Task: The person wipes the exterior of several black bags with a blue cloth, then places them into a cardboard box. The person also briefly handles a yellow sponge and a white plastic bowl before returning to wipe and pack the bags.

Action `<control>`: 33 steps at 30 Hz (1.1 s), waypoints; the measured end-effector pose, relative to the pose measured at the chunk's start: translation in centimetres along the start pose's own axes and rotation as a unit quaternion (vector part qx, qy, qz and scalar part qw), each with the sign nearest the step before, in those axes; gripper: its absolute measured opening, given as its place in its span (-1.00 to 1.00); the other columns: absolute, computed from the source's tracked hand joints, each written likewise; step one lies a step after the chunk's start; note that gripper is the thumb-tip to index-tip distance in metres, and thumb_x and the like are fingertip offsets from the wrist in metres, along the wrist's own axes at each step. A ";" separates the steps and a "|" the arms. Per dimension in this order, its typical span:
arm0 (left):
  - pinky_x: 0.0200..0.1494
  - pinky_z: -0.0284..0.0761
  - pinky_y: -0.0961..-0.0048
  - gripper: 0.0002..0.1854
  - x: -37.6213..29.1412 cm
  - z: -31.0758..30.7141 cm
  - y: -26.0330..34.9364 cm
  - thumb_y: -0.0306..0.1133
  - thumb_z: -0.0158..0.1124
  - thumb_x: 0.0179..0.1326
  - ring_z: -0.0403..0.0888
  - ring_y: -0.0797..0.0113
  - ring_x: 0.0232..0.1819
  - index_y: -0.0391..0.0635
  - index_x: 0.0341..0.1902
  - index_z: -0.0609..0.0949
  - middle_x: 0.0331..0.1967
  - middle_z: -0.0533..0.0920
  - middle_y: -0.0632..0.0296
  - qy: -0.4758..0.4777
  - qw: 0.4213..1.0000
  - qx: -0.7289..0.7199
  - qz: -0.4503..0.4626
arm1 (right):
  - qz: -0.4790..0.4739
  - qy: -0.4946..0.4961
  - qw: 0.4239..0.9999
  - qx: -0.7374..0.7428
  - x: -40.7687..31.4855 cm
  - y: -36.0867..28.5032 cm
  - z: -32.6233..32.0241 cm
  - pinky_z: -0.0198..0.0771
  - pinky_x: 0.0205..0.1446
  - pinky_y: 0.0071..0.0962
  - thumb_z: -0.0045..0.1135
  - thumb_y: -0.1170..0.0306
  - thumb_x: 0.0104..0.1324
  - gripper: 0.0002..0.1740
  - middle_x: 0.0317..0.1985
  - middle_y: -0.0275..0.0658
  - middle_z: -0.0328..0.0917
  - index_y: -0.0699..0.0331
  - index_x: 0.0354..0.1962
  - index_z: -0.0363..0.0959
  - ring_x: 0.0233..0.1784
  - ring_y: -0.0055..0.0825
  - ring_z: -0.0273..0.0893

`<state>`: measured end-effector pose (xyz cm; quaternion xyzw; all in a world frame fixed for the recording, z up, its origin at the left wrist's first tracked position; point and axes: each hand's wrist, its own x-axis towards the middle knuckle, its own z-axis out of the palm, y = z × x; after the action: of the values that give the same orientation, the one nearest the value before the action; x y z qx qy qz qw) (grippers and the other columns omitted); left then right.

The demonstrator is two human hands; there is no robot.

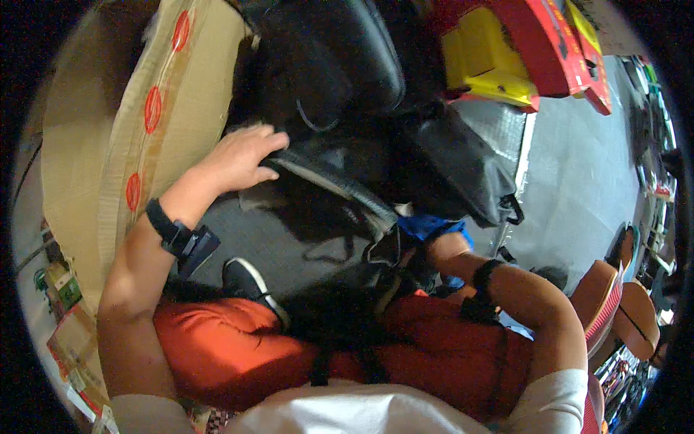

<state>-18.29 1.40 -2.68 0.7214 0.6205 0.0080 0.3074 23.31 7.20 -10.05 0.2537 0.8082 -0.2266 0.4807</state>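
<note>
My left hand (238, 160) is at the left end of the zippered edge of a black bag (339, 187), with that edge between thumb and fingers. The bag lies slanted above the floor, and its dark interior or underside is hard to make out. At the bag's right end my right hand (447, 247) is bunched up with a blue cloth (431, 225), which hides most of the fingers. A thin dark loop, perhaps a strap (398, 252), hangs below that end. Both wrists wear black bands.
A taped cardboard box (179, 108) stands close on the left. More black bags (325, 59) (466, 163) lie ahead, beside red and yellow boxes (488, 54). A grey sheet-covered surface (580, 163) spreads to the right, near tan-soled sandals (596, 298). My shoe (246, 279) rests on the grey floor.
</note>
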 end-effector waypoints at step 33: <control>-0.43 0.36 0.22 -0.77 -1.7 5.1 4.8 -0.31 0.32 -0.02 0.48 0.00 -0.46 -0.20 -0.54 0.51 -0.59 0.49 0.06 0.143 0.981 -0.114 0.059 | -0.174 0.362 0.865 0.300 -2.3 -4.0 -7.3 0.44 -0.15 -0.16 0.29 0.30 -0.08 -0.46 -0.20 -0.11 0.36 0.07 -0.07 0.36 -0.14 -0.05 0.44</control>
<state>-12.40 -2.48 -3.98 0.7088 0.6091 0.1999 0.2943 16.96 8.12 -4.31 0.3052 0.8496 -0.4301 0.0077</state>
